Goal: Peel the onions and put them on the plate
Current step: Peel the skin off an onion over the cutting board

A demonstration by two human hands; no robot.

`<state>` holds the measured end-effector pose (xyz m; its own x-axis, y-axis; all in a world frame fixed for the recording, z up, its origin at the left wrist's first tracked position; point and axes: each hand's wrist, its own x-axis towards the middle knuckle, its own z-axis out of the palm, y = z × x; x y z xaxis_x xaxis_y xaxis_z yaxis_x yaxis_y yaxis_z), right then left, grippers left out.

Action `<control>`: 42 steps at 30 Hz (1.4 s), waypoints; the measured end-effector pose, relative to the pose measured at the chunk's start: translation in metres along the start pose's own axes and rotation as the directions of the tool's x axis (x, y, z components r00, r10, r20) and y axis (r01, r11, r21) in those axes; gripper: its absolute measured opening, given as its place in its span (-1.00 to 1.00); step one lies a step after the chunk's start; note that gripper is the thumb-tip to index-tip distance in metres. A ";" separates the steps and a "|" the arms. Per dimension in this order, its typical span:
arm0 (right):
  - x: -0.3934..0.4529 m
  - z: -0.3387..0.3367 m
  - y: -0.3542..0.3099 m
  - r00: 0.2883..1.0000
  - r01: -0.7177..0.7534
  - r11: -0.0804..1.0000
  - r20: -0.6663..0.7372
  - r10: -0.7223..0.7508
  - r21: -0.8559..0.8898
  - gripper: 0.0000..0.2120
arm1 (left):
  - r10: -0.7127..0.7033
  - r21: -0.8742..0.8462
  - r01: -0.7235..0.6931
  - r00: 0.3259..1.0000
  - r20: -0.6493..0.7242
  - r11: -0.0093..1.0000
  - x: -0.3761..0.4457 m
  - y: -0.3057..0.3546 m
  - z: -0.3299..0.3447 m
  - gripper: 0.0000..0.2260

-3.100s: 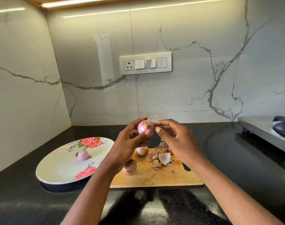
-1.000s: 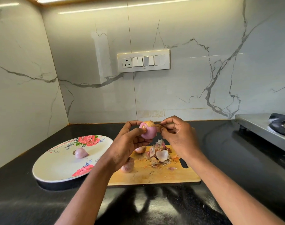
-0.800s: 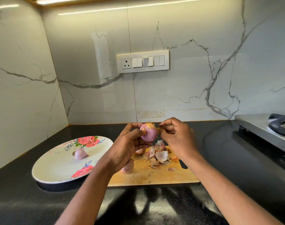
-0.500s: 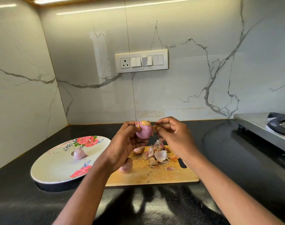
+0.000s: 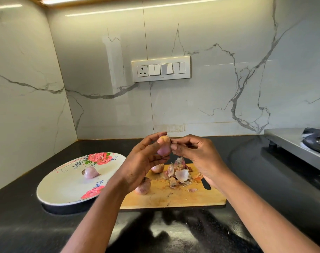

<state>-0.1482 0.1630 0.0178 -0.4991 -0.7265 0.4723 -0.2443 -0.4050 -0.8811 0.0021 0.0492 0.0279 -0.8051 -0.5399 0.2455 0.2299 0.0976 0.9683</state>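
1. The onion [image 5: 163, 147] is held up above the far edge of the cutting board [image 5: 173, 197], in the left hand [image 5: 142, 161], whose grip is curled round it with the thumb over its pale top end.
2. The right hand [image 5: 197, 157] meets it from the other side, its fingertips [image 5: 174, 147] pinched at the onion's top, apparently on a bit of skin or the root tuft; what exactly they nip is too small to tell.
3. To do this step well, the person should probably hold the bulb firm without squeezing, pull the skin down along its length, and turn it between pulls so no dry patch is left.
4. Loose scraps belong on the peel pile [image 5: 179, 175] directly below.
5. One peeled onion [image 5: 90, 172] lies on the flowered plate [image 5: 64, 189]; two unpeeled onions [image 5: 142, 187] wait on the board.
6. Compared with three seconds ago, the held onion has been turned: its pink flank showed then, and now the thumb covers more of it and the yellowish end faces up. Plate, board and pile are unchanged on the bench [image 5: 246, 161].
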 end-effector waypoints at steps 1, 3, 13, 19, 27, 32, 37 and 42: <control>0.000 0.000 0.000 1.000 0.007 1.000 0.000 -0.007 0.007 -0.82 | 0.007 0.013 -0.007 1.000 0.006 1.000 0.000 0.000 0.000 -0.60; 0.000 0.000 0.000 0.999 0.028 1.000 -0.019 -0.028 -0.012 -0.87 | 0.021 0.022 -0.021 1.000 0.012 1.000 -0.001 -0.001 -0.001 -0.57; 0.002 0.009 -0.007 0.990 -0.132 0.914 0.013 0.137 0.385 -0.90 | 0.021 -0.182 -0.010 0.998 0.061 0.983 0.003 -0.004 -0.003 -0.59; 0.003 0.005 0.001 0.978 -0.207 0.954 0.011 0.209 0.216 -0.95 | 0.038 -0.219 -0.050 0.997 -0.060 0.975 0.005 -0.003 -0.010 -0.58; -0.001 -0.001 0.017 0.994 0.015 0.723 0.092 0.067 -0.691 -0.90 | 0.084 0.155 -0.054 0.979 -0.188 0.986 0.007 -0.011 -0.015 -0.45; 0.001 -0.005 0.014 0.997 0.057 0.795 0.078 -0.012 -0.604 -0.78 | 0.122 0.188 -0.087 0.976 -0.180 0.978 0.007 -0.009 -0.011 -0.45; 0.001 0.001 0.001 0.998 0.055 0.953 0.002 -0.057 -0.298 -0.80 | 0.215 0.393 -0.144 0.966 -0.142 0.908 0.008 -0.015 -0.009 -0.43; -0.002 0.006 0.005 0.992 0.125 0.907 0.019 -0.128 -0.402 -0.80 | 0.287 0.549 -0.203 0.955 -0.070 0.811 0.010 -0.022 -0.006 -0.46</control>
<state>-0.1437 0.1591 0.0122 -0.4477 -0.6795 0.5812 -0.6178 -0.2349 -0.7505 -0.0080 0.0365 0.0091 -0.6648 -0.5466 0.5093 0.0499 0.6477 0.7603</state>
